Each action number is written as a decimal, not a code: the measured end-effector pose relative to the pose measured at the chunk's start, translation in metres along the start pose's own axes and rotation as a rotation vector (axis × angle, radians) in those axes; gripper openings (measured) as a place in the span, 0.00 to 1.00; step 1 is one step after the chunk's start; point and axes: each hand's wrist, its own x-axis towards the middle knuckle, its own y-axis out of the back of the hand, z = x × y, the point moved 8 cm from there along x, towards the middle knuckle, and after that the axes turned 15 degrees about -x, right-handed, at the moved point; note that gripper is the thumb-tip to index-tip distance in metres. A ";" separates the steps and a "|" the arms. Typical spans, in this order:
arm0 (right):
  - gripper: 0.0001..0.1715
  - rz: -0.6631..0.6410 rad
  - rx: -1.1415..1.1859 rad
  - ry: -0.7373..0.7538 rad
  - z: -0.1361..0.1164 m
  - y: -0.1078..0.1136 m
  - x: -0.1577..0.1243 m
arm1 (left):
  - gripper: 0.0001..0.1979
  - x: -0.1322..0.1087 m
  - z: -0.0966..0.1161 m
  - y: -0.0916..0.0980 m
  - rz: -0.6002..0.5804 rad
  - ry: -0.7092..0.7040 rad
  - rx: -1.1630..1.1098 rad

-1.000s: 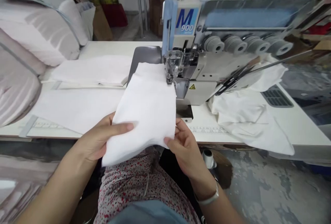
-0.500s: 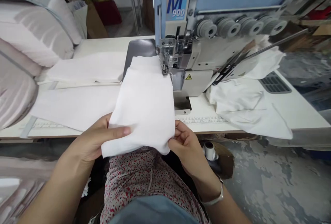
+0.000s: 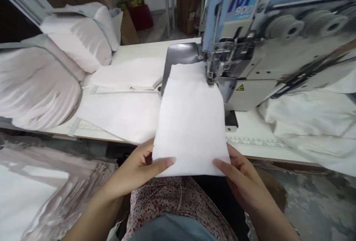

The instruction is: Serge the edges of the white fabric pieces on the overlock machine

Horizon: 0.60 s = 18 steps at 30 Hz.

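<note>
**Overlock machine [image 3: 250,48] cut off at my top right**
The white cloth's [image 3: 190,122] corner disappears under the presser foot [image 3: 214,66], too blurred to read.

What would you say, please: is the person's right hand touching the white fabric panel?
Touching: the head view shows the right hand gripping the near corner of the white fabric panel, its thumb lying on top.

plain white fabric [image 3: 190,122], red-flecked white print garment [image 3: 167,196], blue sewing machine panel [image 3: 215,14]

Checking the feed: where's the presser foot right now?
In the head view, the presser foot sits upper right of centre, at the far edge of the white fabric, left of the yellow warning label.
</note>
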 end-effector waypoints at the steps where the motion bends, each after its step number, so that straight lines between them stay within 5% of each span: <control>1: 0.19 0.003 0.002 -0.051 0.006 0.001 -0.002 | 0.16 -0.002 0.000 0.001 0.031 -0.022 0.024; 5: 0.20 0.064 0.035 -0.205 0.028 0.002 -0.006 | 0.15 -0.005 0.000 -0.001 0.038 -0.031 0.036; 9: 0.28 0.131 0.113 -0.155 0.026 0.001 -0.003 | 0.17 -0.008 0.003 0.000 0.000 -0.024 -0.022; 14: 0.22 -0.011 0.081 -0.237 0.039 -0.029 -0.013 | 0.20 -0.014 -0.007 0.012 0.033 0.109 -0.032; 18: 0.21 -0.084 0.060 -0.347 0.066 -0.052 -0.032 | 0.22 -0.016 -0.007 0.015 0.086 0.083 -0.036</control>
